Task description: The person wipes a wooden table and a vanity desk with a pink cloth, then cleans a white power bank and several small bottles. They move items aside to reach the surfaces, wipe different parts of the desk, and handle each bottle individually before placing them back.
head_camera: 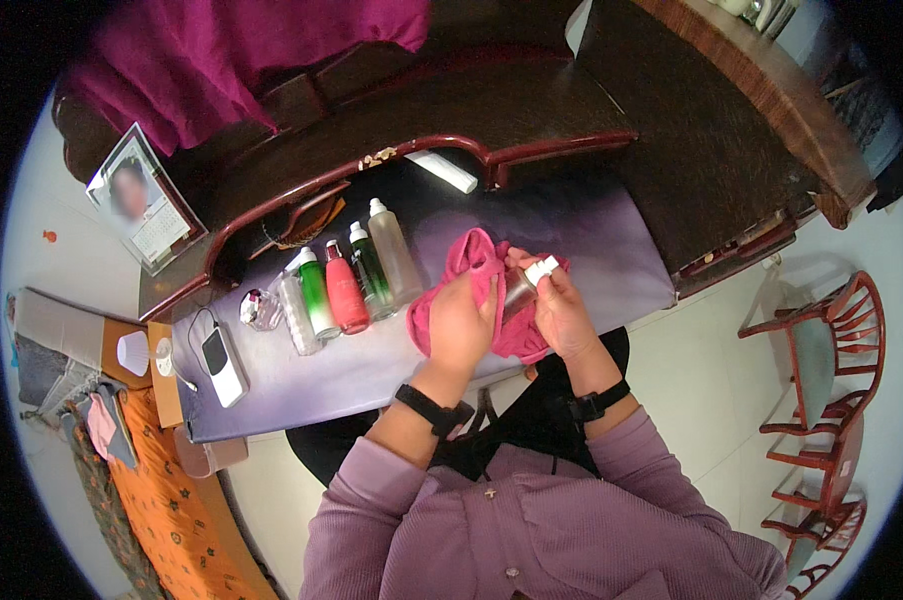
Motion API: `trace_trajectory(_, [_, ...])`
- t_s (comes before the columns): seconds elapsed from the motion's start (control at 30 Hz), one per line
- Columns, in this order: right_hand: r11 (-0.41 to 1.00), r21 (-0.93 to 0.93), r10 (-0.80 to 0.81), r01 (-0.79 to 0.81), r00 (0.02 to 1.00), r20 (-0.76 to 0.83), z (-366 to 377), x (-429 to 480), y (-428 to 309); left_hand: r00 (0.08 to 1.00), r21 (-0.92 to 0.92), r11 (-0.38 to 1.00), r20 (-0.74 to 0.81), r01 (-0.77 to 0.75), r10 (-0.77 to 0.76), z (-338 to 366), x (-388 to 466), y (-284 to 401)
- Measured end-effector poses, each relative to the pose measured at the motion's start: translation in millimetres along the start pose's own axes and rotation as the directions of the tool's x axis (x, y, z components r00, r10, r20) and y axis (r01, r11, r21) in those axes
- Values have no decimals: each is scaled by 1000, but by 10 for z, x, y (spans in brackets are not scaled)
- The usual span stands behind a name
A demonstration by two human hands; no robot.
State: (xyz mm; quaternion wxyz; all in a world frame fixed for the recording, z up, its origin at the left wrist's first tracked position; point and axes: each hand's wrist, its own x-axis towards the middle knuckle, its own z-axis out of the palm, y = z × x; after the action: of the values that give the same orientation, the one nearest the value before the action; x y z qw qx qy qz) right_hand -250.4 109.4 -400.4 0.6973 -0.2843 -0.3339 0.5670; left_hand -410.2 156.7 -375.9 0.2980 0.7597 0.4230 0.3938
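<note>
My left hand (459,319) grips a pink cloth (472,259) that wraps the lower part of a bottle (520,291) with a brownish see-through body. The fingers of my right hand (564,304) hold that bottle near its white cap (543,270). Both hands are above the front of the purple-covered tabletop (301,405). Left of the cloth stand a tall frosted bottle (395,259), a dark green bottle (371,274), a red bottle (345,292), a green-and-white bottle (318,296) and a clear bottle (298,315). The cloth hides the held bottle's base.
A faceted glass bottle (260,310) and a white device with a dark panel (224,367) are at the left. A framed calendar (147,199) leans behind them. A white box (447,171) lies in the desk shelf (421,142). Wooden chairs (815,360) stand at the right.
</note>
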Motion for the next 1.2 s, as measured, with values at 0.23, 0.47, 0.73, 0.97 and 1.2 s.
trace_trajectory(0.23, [968,-245,-76,55,994,-74,189,-63,-239,981,-12,981,17,-193,194,-159,-119,41])
trace_trajectory(0.47, [929,-279,-239,244,970,52,592,-57,-479,985,-324,930,49,173,-166,-153,-118,-5])
trace_trajectory(0.73, [773,-553,-220,312,948,228,829,3,-381,859,-497,724,94,478,-503,-7,-8,-193])
trace_trajectory(0.97, [793,-589,-82,155,985,149,769,21,-313,886,-415,820,-66,393,-458,93,-32,-240])
trace_trajectory(1.2, [799,-569,243,-197,970,5,587,49,-519,860,-447,799,-116,402,-498,47,-36,-91])
